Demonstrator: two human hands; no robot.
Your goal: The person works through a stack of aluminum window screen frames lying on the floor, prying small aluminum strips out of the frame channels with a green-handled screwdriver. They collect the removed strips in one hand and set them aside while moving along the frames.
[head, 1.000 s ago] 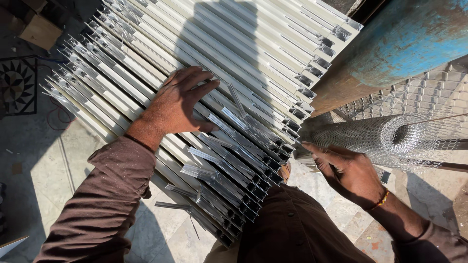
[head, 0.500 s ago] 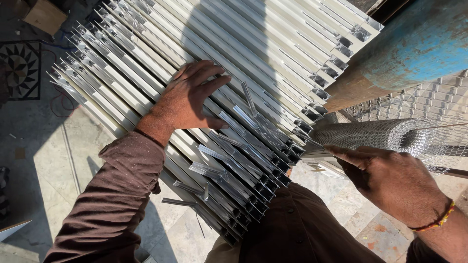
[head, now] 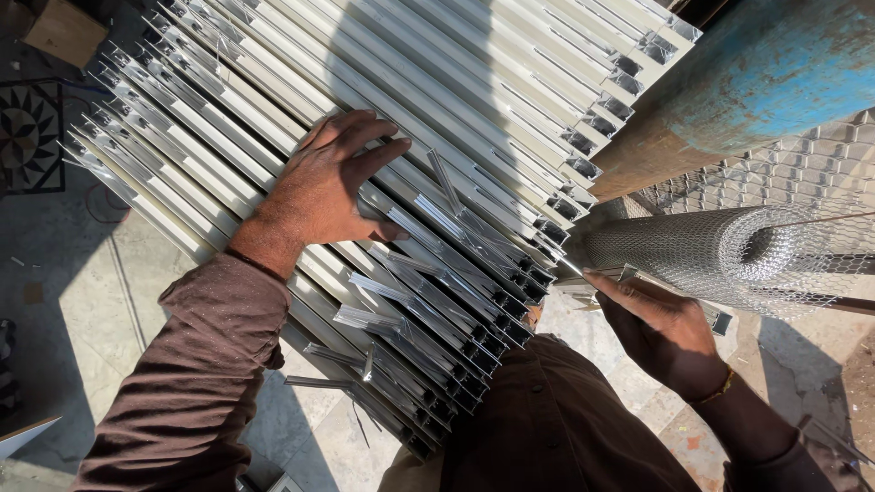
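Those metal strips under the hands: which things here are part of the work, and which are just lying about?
In hand:
- stack of aluminium strips, left hand flat on top
- single strip, held at its end by right hand

Lying about:
- roll of wire mesh
- blue rusty drum
- patterned floor tile
- cardboard box

We wear a dark brown long-sleeved shirt, its creased cuffs reaching both wrists and a row of small buttons running down the front. Our left hand (head: 333, 187) is bare, and our right hand (head: 661, 333) carries a thin orange-yellow thread band at the wrist.
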